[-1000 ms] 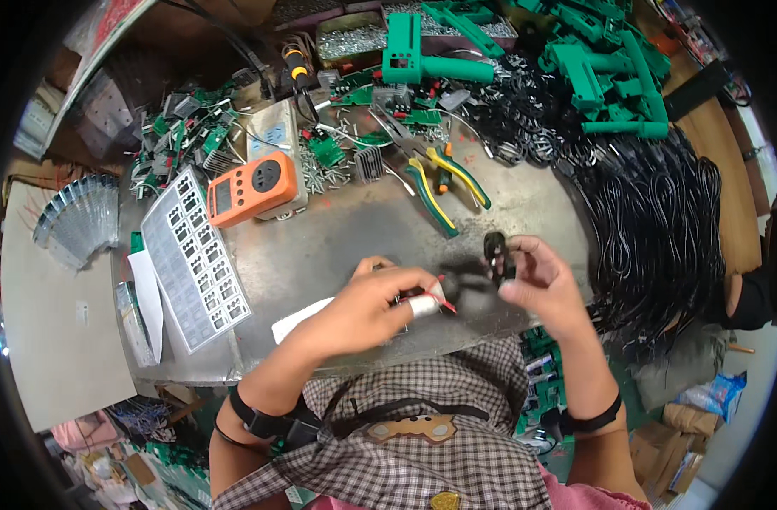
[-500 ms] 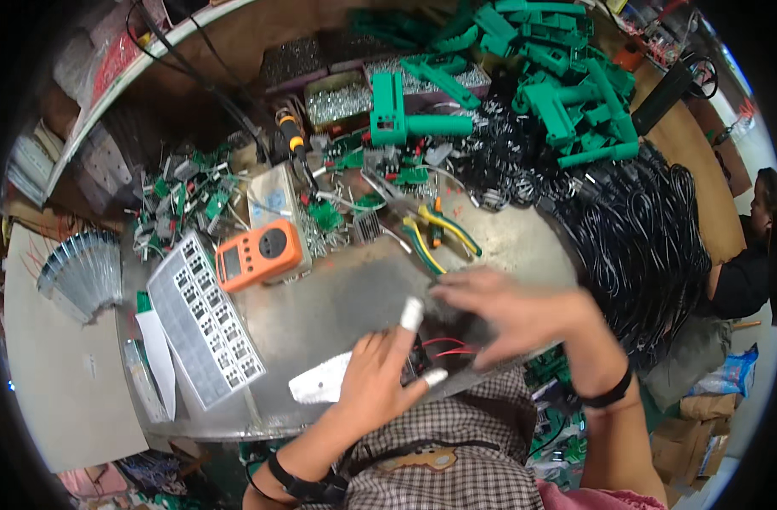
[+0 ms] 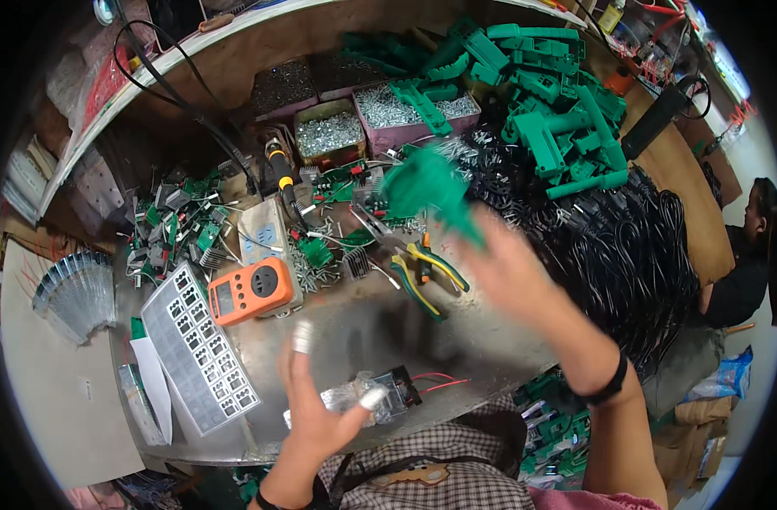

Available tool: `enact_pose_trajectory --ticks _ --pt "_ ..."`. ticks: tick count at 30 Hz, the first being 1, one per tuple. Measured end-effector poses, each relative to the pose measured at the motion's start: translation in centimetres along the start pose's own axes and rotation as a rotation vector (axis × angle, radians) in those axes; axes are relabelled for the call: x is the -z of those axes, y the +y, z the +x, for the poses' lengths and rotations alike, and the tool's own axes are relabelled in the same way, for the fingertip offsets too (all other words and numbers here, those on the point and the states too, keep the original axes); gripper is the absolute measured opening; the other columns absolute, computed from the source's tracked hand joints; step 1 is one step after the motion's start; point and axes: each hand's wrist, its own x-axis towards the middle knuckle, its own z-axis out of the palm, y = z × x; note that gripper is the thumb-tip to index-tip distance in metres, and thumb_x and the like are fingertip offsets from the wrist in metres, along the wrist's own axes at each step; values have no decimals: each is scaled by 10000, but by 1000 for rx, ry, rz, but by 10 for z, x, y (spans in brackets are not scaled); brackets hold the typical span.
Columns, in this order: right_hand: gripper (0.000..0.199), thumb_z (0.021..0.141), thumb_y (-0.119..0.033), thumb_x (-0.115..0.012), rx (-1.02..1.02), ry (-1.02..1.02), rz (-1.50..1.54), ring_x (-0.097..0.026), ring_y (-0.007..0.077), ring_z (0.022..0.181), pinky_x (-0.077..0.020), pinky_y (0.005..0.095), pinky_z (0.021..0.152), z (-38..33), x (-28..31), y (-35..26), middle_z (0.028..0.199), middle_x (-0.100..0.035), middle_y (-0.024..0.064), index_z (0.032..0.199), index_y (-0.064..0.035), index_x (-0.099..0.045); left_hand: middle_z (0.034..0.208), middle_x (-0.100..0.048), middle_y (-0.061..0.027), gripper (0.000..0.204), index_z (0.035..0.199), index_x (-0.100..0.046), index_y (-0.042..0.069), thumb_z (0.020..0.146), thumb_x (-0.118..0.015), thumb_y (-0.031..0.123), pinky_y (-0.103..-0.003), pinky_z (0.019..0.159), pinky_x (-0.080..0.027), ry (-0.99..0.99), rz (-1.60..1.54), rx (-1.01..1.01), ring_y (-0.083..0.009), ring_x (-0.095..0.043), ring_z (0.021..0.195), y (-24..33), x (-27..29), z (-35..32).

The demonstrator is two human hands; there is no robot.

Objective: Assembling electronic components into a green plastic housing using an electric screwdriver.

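Presently, right hand (image 3: pixel 509 265): closed round one end of a green plastic casing (image 3: pixel 429 185), which is held raised over the tabletop parts; both are blurred.
Left hand (image 3: pixel 319 418): opened, fingers spread, with white wraps (image 3: pixel 302 338) worn on two tips; whether the block below is touched cannot be told.
Block: a silvery, clear-wrapped block with a black end and red wires (image 3: pixel 346 393) is laid near the grey metal tabletop's (image 3: pixel 490 348) front edge.
Pliers: yellow-and-green-handled pliers (image 3: pixel 446 265) are left lying beyond it.

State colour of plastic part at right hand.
The plastic part is green, though blurred; head view.
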Motion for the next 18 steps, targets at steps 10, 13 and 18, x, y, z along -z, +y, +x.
enact_pose_trajectory --ticks 10,13,18 --pt "367 732 -357 -816 290 85 -917 -528 269 1023 -457 407 860 41 22 81 1000 -592 54 975 -98 -724 1158 -535 -91 938 1529 -210 6 768 -756 -56 -323 880 -512 5 -440 370 -184 -582 1031 -5 12 16" --pt "313 698 -306 -823 290 60 -978 -539 260 1018 -450 393 844 40 33 99 973 -586 42 929 -119 -725 1175 -523 -81 967 1545 -224 57 773 -803 -5 -308 873 -495 56 -313 437 -175 -553 1026 -11 16 11" --pt "248 686 -176 -823 64 -93 -1216 -546 262 1015 -467 395 854 -2 76 74 988 -590 46 911 -130 -732 1116 -522 -84 1012 1558 -162 43 782 -810 14 -323 862 -492 78 -325 673 -178 -553 970 -30 39 -16"
